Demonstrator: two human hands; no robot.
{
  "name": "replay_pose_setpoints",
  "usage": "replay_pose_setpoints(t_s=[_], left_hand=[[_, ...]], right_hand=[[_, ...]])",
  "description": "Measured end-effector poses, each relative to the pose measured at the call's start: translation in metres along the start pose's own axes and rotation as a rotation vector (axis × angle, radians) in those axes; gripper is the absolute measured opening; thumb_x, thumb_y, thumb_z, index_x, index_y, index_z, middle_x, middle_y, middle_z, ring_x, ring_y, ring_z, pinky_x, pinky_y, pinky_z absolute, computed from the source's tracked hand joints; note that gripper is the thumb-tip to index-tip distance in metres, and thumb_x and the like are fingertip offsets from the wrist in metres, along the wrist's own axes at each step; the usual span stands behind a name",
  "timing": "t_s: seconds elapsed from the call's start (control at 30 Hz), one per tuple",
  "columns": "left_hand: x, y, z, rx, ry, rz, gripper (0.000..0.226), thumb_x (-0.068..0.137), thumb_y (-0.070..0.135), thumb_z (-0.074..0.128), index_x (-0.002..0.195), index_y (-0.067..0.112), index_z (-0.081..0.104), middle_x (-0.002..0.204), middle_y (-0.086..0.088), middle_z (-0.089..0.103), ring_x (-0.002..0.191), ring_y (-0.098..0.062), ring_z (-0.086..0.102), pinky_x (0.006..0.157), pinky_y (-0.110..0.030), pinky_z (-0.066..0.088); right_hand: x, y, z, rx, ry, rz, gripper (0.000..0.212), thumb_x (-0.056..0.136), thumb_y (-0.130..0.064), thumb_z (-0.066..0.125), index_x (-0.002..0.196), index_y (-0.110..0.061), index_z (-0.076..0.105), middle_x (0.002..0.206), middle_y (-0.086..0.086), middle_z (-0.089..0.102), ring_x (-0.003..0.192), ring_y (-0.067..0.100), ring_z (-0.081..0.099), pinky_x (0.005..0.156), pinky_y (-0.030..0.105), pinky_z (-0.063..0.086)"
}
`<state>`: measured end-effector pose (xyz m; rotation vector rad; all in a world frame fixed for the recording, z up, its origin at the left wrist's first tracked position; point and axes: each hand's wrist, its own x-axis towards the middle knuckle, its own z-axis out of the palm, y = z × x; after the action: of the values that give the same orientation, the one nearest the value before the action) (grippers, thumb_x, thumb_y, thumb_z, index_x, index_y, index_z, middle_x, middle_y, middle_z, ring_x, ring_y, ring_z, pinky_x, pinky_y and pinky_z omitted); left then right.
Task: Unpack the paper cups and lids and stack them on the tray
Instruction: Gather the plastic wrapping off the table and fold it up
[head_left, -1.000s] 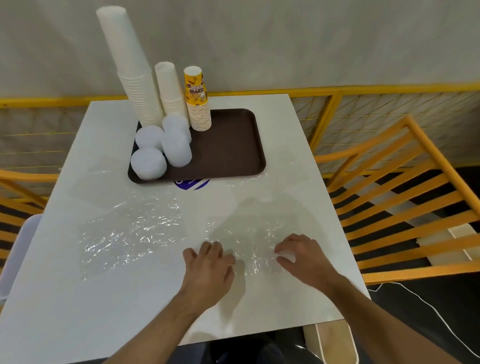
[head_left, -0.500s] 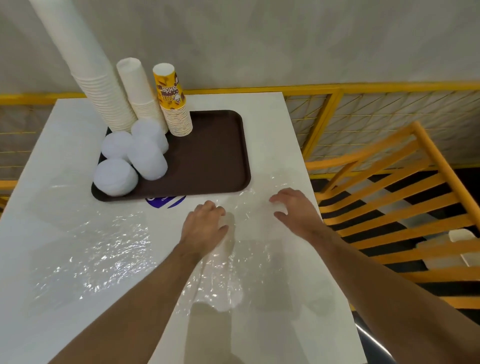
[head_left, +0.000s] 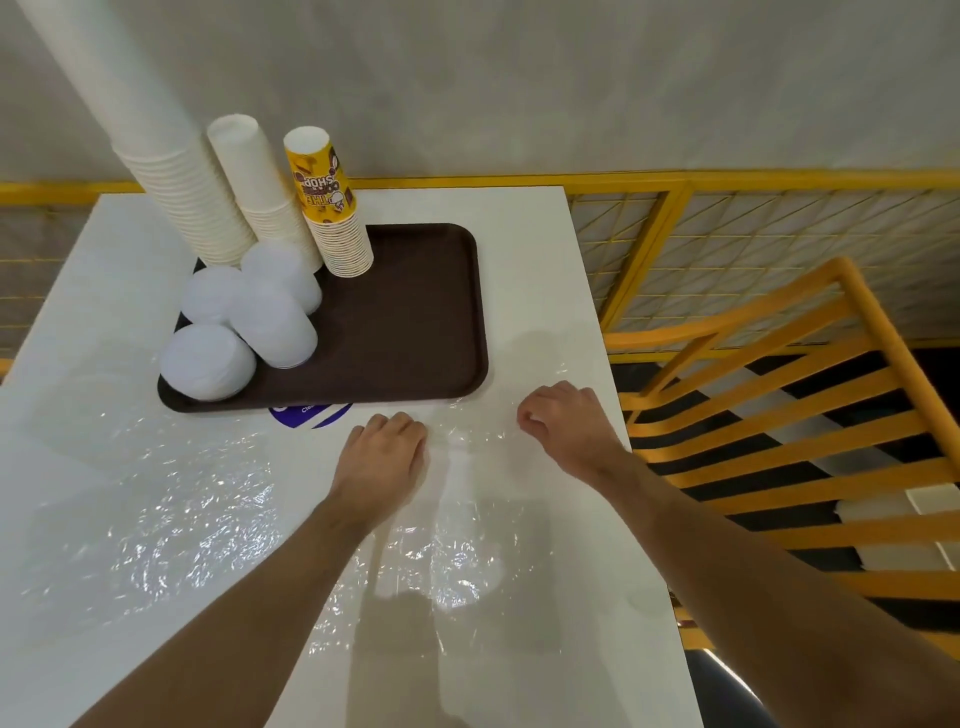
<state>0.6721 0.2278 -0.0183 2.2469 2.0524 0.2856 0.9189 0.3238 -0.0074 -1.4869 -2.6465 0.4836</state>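
A brown tray (head_left: 415, 312) sits at the back of the white table. Three inverted cup stacks stand on its far left: a tall white stack (head_left: 171, 182), a shorter white stack (head_left: 260, 192) and a yellow printed stack (head_left: 332, 208). White lid stacks (head_left: 208, 364) stand in front of them on the tray's left. An empty clear plastic wrap (head_left: 467, 441) lies flat on the table just before the tray. My left hand (head_left: 382, 454) and my right hand (head_left: 569, 426) have their fingers curled on its far edge, a little apart, with the film stretched between them.
A second crumpled clear wrap (head_left: 156, 519) lies on the table's left half. A blue sticker (head_left: 311, 415) peeks from under the tray's front edge. Orange wooden chair backs (head_left: 779, 415) and a yellow mesh railing (head_left: 727, 234) stand close on the right.
Both hands slid forward from the table's near edge to just before the tray. Their fingers went from flat on the film to curled on its far edge.
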Motion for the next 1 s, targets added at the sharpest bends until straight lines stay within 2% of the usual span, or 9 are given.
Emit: replay_pose_setpoints(t_s=[0.07, 0.17, 0.23, 0.33, 0.4, 0.53, 0.73, 0.9, 1.0], left_hand=[[-0.006, -0.003, -0.006, 0.006, 0.021, 0.028, 0.027, 0.092, 0.023, 0.042, 0.087, 0.014, 0.067, 0.083, -0.001, 0.066, 0.070, -0.025, 0.060, 0.060, -0.033, 0.044], [-0.023, -0.012, -0.015, 0.015, 0.045, 0.047, 0.012, 0.091, 0.017, 0.054, 0.089, 0.016, 0.066, 0.084, 0.001, 0.065, 0.073, -0.023, 0.059, 0.063, -0.034, 0.043], [-0.042, -0.018, -0.021, 0.019, 0.063, 0.051, 0.021, 0.091, 0.022, 0.046, 0.088, 0.018, 0.066, 0.085, 0.003, 0.064, 0.074, -0.023, 0.059, 0.065, -0.036, 0.045], [-0.078, -0.026, -0.026, 0.012, 0.067, 0.078, 0.028, 0.088, 0.025, 0.041, 0.090, 0.020, 0.068, 0.089, 0.006, 0.064, 0.078, -0.022, 0.061, 0.070, -0.036, 0.045], [-0.104, -0.031, -0.028, 0.004, 0.065, 0.092, 0.031, 0.086, 0.024, 0.041, 0.093, 0.021, 0.071, 0.093, 0.006, 0.066, 0.083, -0.022, 0.063, 0.076, -0.035, 0.039], [-0.152, -0.035, -0.033, -0.034, 0.066, 0.110, 0.032, 0.087, 0.026, 0.041, 0.095, 0.023, 0.072, 0.097, 0.005, 0.066, 0.089, -0.022, 0.062, 0.076, -0.035, 0.032], [-0.182, -0.024, -0.034, -0.079, 0.068, 0.003, 0.035, 0.096, 0.036, 0.037, 0.108, 0.027, 0.069, 0.106, 0.006, 0.061, 0.100, -0.020, 0.057, 0.080, -0.037, 0.034], [-0.187, -0.018, -0.030, -0.034, 0.079, -0.044, 0.033, 0.094, 0.038, 0.040, 0.088, 0.027, 0.070, 0.104, 0.005, 0.059, 0.098, -0.019, 0.057, 0.077, -0.037, 0.029], [-0.186, -0.017, -0.026, -0.039, 0.057, -0.052, 0.029, 0.089, 0.037, 0.041, 0.089, 0.026, 0.067, 0.107, 0.005, 0.056, 0.100, -0.019, 0.057, 0.077, -0.036, 0.028]], right_hand=[[-0.005, -0.001, -0.002, 0.010, -0.022, -0.052, 0.016, 0.103, -0.021, 0.052, 0.109, -0.019, 0.068, 0.108, -0.001, 0.070, 0.099, 0.018, 0.057, 0.090, 0.031, 0.038], [-0.021, -0.011, -0.005, 0.071, -0.022, -0.094, 0.014, 0.102, -0.021, 0.055, 0.107, -0.018, 0.067, 0.100, 0.000, 0.071, 0.087, 0.017, 0.059, 0.085, 0.031, 0.046], [-0.035, -0.022, -0.006, 0.129, -0.018, -0.100, 0.013, 0.101, -0.023, 0.059, 0.106, -0.017, 0.069, 0.098, -0.001, 0.072, 0.084, 0.015, 0.060, 0.081, 0.029, 0.049], [-0.063, -0.044, -0.002, 0.190, -0.037, -0.101, 0.013, 0.099, -0.025, 0.063, 0.105, -0.019, 0.071, 0.097, -0.004, 0.073, 0.085, 0.012, 0.062, 0.081, 0.027, 0.051], [-0.083, -0.060, 0.004, 0.214, -0.044, -0.100, 0.012, 0.098, -0.026, 0.064, 0.105, -0.020, 0.072, 0.096, -0.006, 0.072, 0.086, 0.011, 0.062, 0.081, 0.027, 0.052], [-0.124, -0.087, 0.021, 0.237, -0.065, -0.071, 0.009, 0.098, -0.025, 0.063, 0.101, -0.024, 0.072, 0.092, -0.010, 0.070, 0.084, 0.008, 0.059, 0.080, 0.024, 0.050], [-0.163, -0.108, 0.044, 0.263, -0.091, -0.012, 0.009, 0.097, -0.023, 0.063, 0.096, -0.022, 0.071, 0.090, -0.007, 0.068, 0.085, 0.011, 0.058, 0.079, 0.025, 0.049], [-0.174, -0.112, 0.049, 0.249, -0.074, -0.027, 0.009, 0.095, -0.020, 0.065, 0.096, -0.020, 0.073, 0.091, -0.005, 0.070, 0.086, 0.015, 0.058, 0.080, 0.027, 0.047], [-0.177, -0.107, 0.053, 0.232, -0.058, -0.050, 0.007, 0.093, -0.020, 0.067, 0.091, -0.022, 0.074, 0.091, -0.007, 0.071, 0.082, 0.016, 0.058, 0.077, 0.028, 0.045]])
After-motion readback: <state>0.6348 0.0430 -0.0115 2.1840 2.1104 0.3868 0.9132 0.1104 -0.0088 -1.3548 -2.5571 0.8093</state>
